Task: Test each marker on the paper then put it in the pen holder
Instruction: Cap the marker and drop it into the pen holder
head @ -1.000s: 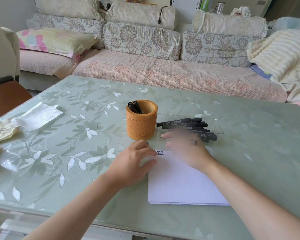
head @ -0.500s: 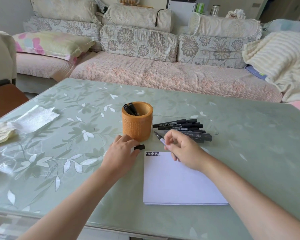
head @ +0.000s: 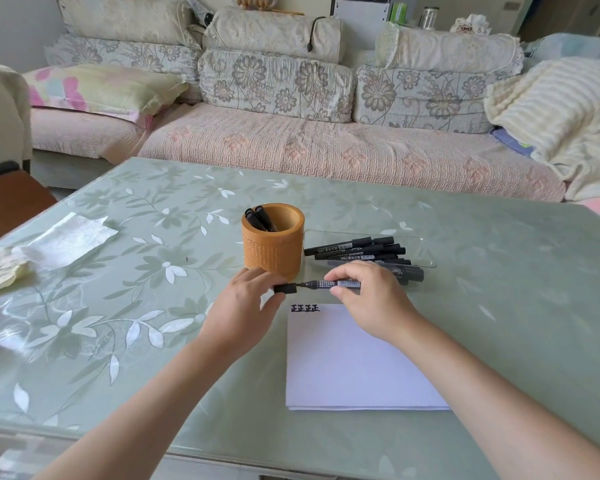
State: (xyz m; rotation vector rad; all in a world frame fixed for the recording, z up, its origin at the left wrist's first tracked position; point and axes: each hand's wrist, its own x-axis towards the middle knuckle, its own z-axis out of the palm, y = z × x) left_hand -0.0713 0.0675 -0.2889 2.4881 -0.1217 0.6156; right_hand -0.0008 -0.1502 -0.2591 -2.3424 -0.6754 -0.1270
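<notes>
Your right hand (head: 371, 296) pinches the marker (head: 333, 283) by its barrel, fingers curled over the top, and holds it level above the far edge of the paper (head: 354, 362); its bare tip points left and sits right at the open end of the cap (head: 285, 288); your left hand (head: 246, 306) pinches that cap between thumb and fingertips; whether the tip is inside the cap cannot be told; both hands hover just in front of the pen holder (head: 273, 247), where two black markers (head: 261, 220) lean against the left rim; the spare markers (head: 361, 249) lie in the clear tray (head: 426, 252) just right of it; black test marks (head: 305, 308) sit at the paper's far left corner.
</notes>
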